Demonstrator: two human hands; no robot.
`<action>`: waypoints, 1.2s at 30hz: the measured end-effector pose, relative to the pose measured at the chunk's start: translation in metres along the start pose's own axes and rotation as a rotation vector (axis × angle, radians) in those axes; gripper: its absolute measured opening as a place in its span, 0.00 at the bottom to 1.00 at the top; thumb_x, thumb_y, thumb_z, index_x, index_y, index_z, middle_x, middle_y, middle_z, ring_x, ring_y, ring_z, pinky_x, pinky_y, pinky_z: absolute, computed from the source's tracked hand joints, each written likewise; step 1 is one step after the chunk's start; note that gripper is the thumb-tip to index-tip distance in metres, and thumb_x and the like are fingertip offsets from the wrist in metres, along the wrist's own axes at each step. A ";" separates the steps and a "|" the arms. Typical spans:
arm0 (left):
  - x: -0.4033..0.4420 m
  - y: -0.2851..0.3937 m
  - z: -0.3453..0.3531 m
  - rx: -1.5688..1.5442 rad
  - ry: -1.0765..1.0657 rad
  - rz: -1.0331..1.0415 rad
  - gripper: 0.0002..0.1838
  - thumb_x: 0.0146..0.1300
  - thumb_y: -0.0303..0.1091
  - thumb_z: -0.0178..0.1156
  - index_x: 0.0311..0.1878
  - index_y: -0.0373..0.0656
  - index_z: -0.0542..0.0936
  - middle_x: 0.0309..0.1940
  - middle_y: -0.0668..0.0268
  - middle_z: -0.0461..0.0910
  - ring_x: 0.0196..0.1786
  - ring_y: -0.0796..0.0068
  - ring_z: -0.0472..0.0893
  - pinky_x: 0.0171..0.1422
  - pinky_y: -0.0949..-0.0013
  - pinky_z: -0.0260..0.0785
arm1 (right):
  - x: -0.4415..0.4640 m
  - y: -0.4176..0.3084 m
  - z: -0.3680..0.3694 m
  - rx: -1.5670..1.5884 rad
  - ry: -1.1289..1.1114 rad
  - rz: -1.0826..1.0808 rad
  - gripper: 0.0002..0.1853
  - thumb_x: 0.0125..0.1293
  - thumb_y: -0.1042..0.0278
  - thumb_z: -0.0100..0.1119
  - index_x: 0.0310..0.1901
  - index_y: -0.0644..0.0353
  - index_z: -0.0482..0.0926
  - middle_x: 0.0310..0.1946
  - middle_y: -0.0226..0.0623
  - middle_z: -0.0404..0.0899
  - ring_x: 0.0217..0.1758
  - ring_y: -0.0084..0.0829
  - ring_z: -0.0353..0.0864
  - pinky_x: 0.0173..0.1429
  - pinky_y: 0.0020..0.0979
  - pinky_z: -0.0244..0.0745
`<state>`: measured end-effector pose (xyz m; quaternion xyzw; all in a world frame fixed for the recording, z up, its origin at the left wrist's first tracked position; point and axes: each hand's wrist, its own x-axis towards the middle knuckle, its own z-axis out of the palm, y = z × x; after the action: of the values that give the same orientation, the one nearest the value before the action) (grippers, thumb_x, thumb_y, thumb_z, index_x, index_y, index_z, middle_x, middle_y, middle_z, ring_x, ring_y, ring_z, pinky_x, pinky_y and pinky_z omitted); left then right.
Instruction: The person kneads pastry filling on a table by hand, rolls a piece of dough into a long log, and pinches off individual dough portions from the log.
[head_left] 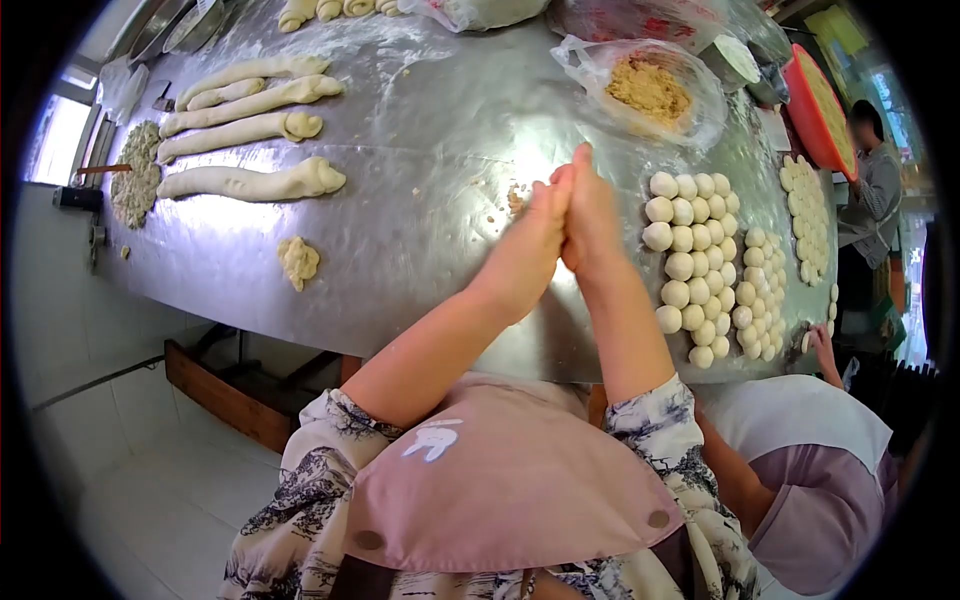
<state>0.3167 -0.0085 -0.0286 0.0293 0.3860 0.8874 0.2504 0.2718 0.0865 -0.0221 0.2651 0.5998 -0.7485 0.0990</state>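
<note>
My left hand (532, 240) and my right hand (592, 212) are pressed palm to palm over the middle of the metal table (430, 190). Whatever lies between the palms, if anything, is hidden. Small brown crumbs (516, 198) are scattered on the tabletop just beyond my left hand. To the right of my right hand stand rows of round dough balls (700, 235). Farther back, a clear plastic bag holds a crumbly brown filling (650, 92). A small torn lump of dough (298, 262) sits by itself at the left, near the front edge.
Several long dough rolls (250, 183) lie at the left, beside a rough pale mass (135, 175). More balls (762, 290) and flattened pieces (805, 215) sit at the right. A co-worker's hand (822, 350) is at the right edge; another person (872, 190) stands by a red basin (818, 112).
</note>
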 end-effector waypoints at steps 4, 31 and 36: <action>-0.006 -0.010 0.004 0.408 -0.021 -0.001 0.43 0.78 0.67 0.22 0.84 0.45 0.42 0.85 0.61 0.34 0.86 0.61 0.35 0.86 0.60 0.28 | 0.024 0.001 -0.024 0.258 -0.183 0.183 0.29 0.79 0.36 0.39 0.30 0.53 0.72 0.21 0.27 0.70 0.24 0.27 0.69 0.29 0.31 0.69; 0.014 -0.012 -0.010 0.243 0.210 0.108 0.46 0.76 0.71 0.27 0.84 0.47 0.40 0.85 0.56 0.35 0.85 0.59 0.41 0.85 0.60 0.37 | -0.029 0.027 0.013 0.098 -0.335 -0.260 0.49 0.77 0.28 0.22 0.80 0.68 0.39 0.84 0.44 0.35 0.87 0.38 0.33 0.86 0.37 0.31; 0.020 -0.001 -0.018 0.305 0.370 0.066 0.46 0.76 0.68 0.28 0.83 0.40 0.41 0.84 0.50 0.35 0.85 0.50 0.41 0.85 0.56 0.38 | -0.033 0.028 -0.002 0.060 -0.541 -0.237 0.45 0.79 0.31 0.20 0.81 0.65 0.41 0.84 0.45 0.39 0.87 0.39 0.35 0.86 0.35 0.32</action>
<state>0.2954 -0.0109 -0.0447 -0.0836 0.5537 0.8168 0.1387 0.3137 0.0751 -0.0291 -0.0132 0.5562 -0.8156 0.1592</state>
